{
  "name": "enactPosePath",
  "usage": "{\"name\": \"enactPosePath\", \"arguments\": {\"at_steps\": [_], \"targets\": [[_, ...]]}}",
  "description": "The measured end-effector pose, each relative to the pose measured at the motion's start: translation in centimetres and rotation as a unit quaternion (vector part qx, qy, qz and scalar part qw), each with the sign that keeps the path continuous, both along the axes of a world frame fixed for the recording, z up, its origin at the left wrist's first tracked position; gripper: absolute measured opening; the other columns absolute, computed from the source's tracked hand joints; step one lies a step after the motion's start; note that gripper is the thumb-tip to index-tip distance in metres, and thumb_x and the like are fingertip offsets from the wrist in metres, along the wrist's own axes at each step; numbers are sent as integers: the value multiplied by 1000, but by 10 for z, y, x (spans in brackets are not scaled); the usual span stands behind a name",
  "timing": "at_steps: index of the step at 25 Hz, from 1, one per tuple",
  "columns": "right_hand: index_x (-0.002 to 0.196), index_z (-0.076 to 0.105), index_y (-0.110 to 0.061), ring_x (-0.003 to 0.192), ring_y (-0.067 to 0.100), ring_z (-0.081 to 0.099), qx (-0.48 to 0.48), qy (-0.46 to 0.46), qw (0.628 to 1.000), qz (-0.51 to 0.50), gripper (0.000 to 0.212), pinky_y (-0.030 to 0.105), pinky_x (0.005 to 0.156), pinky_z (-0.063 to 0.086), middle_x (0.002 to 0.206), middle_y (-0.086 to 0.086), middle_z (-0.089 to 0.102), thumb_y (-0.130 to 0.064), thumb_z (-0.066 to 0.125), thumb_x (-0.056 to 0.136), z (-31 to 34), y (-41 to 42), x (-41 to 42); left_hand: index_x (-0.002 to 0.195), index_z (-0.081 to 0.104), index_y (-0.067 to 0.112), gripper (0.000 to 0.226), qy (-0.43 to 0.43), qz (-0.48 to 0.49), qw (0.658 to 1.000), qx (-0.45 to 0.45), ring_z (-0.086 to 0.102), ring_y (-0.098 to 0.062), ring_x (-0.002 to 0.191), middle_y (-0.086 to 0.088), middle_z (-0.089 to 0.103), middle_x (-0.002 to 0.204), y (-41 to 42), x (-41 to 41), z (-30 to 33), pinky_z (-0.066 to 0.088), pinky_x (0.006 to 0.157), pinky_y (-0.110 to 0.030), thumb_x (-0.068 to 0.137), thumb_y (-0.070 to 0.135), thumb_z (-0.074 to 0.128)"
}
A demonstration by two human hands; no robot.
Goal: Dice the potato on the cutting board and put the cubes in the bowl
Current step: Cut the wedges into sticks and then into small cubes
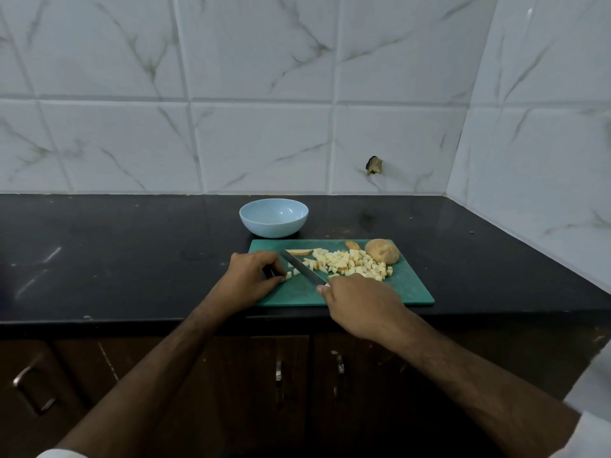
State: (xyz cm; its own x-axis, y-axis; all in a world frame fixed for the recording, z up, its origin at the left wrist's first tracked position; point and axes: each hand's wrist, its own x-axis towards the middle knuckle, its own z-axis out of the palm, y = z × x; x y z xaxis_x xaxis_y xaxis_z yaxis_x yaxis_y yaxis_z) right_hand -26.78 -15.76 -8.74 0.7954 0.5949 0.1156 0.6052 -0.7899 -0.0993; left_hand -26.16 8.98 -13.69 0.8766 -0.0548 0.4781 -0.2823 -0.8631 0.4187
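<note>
Head view of a kitchen corner: glossy black stone countertop (132,259), faintly smudged and speckled, meeting a back wall of large white marble-patterned tiles (258,143) with grey-green veins; a second tiled wall closes the corner at right; a small dark chipped hole in the tile (374,165) lies low on the back wall; dark brown wooden cabinet doors (99,391) with metal handles (33,388) run beneath the counter edge.

Left to right on the counter: the left hand (253,279), fingers curled, fingertips pinching a small pale potato piece (288,275) against the left part of the rectangular green plastic cutting board (413,289); behind the board and just apart from its far edge, a smooth, round, pale blue bowl (273,217), with no cubes visible inside; a steel knife blade (302,267) running diagonally across the board, tip toward the far left, just right of the pinched piece; 1 pale wedge-shaped slice with brown skin (299,251) near the blade tip; a loose heap of small, pale yellow potato cubes (350,264) at the board's centre; the right hand (360,305), closed around the knife's handle, which the hand conceals; a thin brown peel scrap (352,245) at the far edge; 1 rounded, uncut, brown-skinned potato half (382,251) at the board's far right corner, touching the heap.
</note>
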Motion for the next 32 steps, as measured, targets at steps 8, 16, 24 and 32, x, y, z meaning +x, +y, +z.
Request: {"name": "enactPosePath", "arguments": {"at_steps": [8,16,24,32], "targets": [[89,53,-20,72,13,56,-26,44,999,16,40,32,62,42,80,-2,56,-46,31,109,-10,6,-5,94,59,33,29,-17,-4,1000,-15,65,2,85,19,67,86,-2,-2,1,54,85,-45,81,22,83],[93,56,-19,69,10,52,-69,105,992,31,43,29,64,41,80,-4,55,-51,32,108,5,-29,2,113,62,35,30,-9,28,1000,12,58,4,95,20,60,106,-5,-4,3,43,96,-42,87,33,76],[85,51,-16,47,6,40,65,186,980,29,41,21,48,37,64,-4,48,-44,34,109,40,-78,52,120,70,29,30,64,18,997,37,62,0,92,17,63,104,-10,11,11,52,95,-40,90,24,73],[82,48,-9,37,10,29,475,206,856,9,41,24,38,26,49,-3,36,-39,41,109,-13,-68,102,129,64,20,37,129,24,988,81,54,-9,90,1,51,111,-45,39,18,51,92,-31,93,20,66]]}}
